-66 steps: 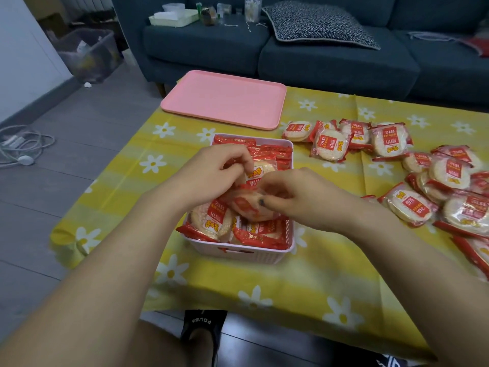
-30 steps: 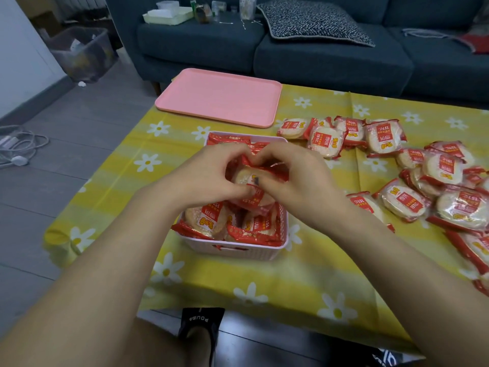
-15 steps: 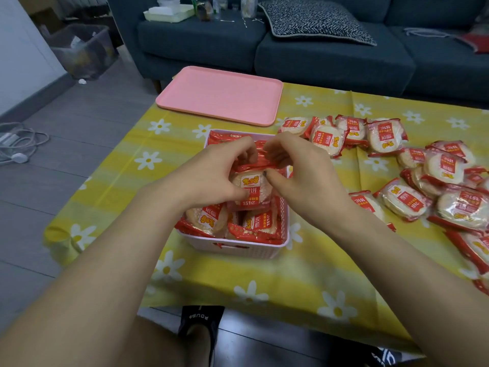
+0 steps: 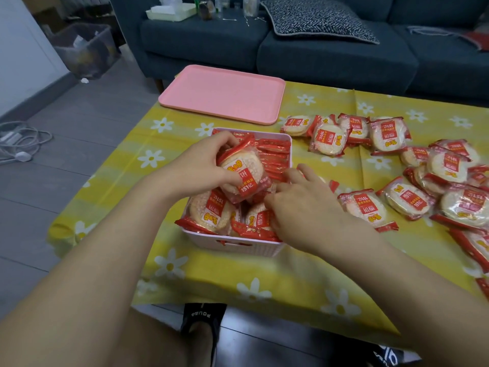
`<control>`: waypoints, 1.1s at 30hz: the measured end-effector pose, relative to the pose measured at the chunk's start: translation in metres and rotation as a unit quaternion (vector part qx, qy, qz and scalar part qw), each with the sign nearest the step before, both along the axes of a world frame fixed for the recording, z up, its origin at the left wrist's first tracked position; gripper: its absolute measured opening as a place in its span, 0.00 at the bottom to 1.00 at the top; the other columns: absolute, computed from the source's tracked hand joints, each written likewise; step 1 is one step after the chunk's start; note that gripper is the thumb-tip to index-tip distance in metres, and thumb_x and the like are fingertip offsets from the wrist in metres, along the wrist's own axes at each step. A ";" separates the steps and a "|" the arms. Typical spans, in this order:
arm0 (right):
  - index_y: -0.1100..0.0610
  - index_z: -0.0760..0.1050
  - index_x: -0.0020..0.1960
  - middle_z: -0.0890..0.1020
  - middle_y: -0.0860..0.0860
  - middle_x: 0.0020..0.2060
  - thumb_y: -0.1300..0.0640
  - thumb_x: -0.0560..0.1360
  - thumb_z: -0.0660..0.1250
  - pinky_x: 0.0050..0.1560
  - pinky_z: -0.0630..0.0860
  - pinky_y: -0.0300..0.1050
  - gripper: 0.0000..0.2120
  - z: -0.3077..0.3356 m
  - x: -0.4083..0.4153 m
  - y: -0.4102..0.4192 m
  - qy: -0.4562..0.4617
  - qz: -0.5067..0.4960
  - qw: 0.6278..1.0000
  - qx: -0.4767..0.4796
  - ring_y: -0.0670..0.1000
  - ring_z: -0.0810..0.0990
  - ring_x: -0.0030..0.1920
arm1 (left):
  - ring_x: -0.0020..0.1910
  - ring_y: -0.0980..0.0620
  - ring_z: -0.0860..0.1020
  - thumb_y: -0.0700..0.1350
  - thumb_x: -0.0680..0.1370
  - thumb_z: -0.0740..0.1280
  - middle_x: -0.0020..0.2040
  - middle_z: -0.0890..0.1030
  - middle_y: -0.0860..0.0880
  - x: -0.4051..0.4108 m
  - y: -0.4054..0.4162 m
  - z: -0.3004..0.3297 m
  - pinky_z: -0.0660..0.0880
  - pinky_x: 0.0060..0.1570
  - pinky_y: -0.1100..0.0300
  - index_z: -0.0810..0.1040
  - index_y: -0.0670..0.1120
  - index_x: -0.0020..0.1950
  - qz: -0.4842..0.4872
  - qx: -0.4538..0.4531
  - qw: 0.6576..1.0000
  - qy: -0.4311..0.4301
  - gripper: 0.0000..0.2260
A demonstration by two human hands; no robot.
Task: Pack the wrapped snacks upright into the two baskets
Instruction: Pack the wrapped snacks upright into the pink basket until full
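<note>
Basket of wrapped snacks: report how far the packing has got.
Done: the pink basket holds a far row of snacks standing on edge, with more leaning at the near end. In hand: the left hand grips one snack above it; the right hand reaches in. Left: many loose snacks on the tablecloth. No second basket is visible.

Dim, soft indoor light; wide-angle bending at edges.

Glossy clear film with red print on snacks [image 4: 328, 137]; matt ribbed plastic basket [image 4: 254, 247]; smooth matt pink tray [image 4: 225, 94]; slightly shiny, creased yellow tablecloth [image 4: 264, 274].
</note>
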State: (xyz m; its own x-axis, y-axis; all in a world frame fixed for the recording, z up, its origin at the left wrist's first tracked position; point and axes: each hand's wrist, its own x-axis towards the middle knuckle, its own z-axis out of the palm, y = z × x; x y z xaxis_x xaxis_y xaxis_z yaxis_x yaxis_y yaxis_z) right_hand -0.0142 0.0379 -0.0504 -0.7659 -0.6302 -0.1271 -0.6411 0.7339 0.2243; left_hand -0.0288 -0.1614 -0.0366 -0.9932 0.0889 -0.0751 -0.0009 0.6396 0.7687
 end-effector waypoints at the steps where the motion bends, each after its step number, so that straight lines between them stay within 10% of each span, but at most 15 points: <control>1: 0.48 0.76 0.62 0.79 0.53 0.60 0.50 0.77 0.60 0.75 0.51 0.60 0.15 -0.001 0.000 -0.002 0.000 -0.005 1.000 0.023 0.60 0.65 0.69 | 0.38 0.62 0.79 0.37 0.69 0.78 0.49 0.80 0.51 0.001 -0.001 0.000 0.73 0.34 0.71 0.73 0.49 0.58 0.001 0.006 1.000 -0.004 0.22; 10: 0.49 0.77 0.60 0.81 0.53 0.51 0.48 0.71 0.66 0.74 0.56 0.59 0.18 -0.008 -0.006 -0.007 -0.014 -0.036 0.996 -0.079 0.60 0.69 0.62 | 0.47 0.52 0.81 0.43 0.69 0.79 0.51 0.81 0.51 0.000 0.000 -0.003 0.79 0.46 0.55 0.73 0.52 0.57 -0.001 -0.002 1.000 0.020 0.22; 15: 0.51 0.78 0.57 0.78 0.52 0.49 0.50 0.70 0.67 0.59 0.64 0.50 0.16 -0.001 -0.002 -0.005 -0.034 -0.056 0.988 -0.137 0.58 0.71 0.56 | 0.39 0.58 0.78 0.41 0.69 0.78 0.46 0.80 0.51 -0.002 0.001 0.001 0.71 0.33 0.70 0.73 0.50 0.53 0.014 0.003 0.999 0.033 0.18; 19: 0.49 0.81 0.53 0.82 0.51 0.46 0.51 0.69 0.68 0.47 0.70 0.47 0.13 0.021 0.000 0.004 -0.121 -0.138 0.961 -0.208 0.57 0.76 0.52 | 0.38 0.60 0.77 0.42 0.68 0.76 0.45 0.80 0.52 -0.002 0.003 0.003 0.71 0.34 0.65 0.74 0.50 0.52 0.021 0.010 0.998 0.054 0.17; 27: 0.59 0.77 0.46 0.84 0.57 0.40 0.60 0.69 0.73 0.42 0.78 0.51 0.08 0.035 -0.026 0.031 -0.289 -0.282 0.808 -0.429 0.54 0.82 0.39 | 0.43 0.54 0.76 0.44 0.65 0.74 0.47 0.79 0.49 -0.002 -0.008 0.022 0.77 0.48 0.52 0.74 0.43 0.59 0.081 0.095 0.986 0.111 0.23; 33: 0.60 0.69 0.60 0.85 0.60 0.46 0.66 0.69 0.73 0.42 0.84 0.51 0.22 0.036 -0.043 0.050 -0.311 -0.358 0.646 -0.598 0.58 0.87 0.44 | 0.44 0.54 0.76 0.45 0.63 0.74 0.46 0.78 0.55 0.006 0.021 0.002 0.71 0.41 0.61 0.74 0.49 0.55 -0.104 -0.101 0.986 0.088 0.21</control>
State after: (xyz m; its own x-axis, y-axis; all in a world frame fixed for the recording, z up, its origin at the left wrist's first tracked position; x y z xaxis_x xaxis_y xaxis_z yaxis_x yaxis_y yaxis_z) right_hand -0.0570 0.0880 -0.0144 -0.9505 -0.0750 -0.3015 0.2665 0.3018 -0.9154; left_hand -0.0230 -0.1404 -0.0349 -0.9542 0.2933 0.0592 0.2684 0.7513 0.6029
